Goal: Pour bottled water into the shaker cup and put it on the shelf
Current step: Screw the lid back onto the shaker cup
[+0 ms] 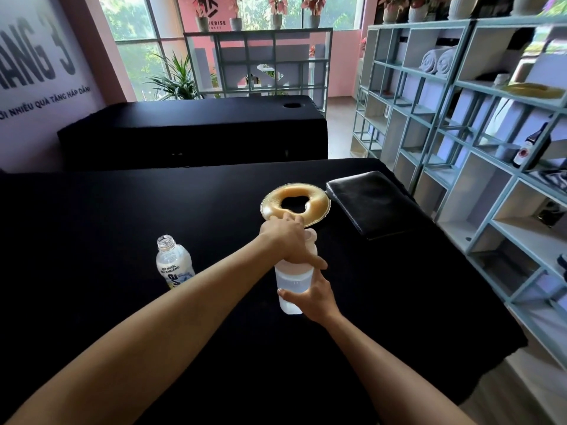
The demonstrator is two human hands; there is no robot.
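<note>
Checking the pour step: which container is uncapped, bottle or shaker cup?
The water bottle, standing alone left of the hands with a bare neck. The shaker cup has the left hand over its lid.
</note>
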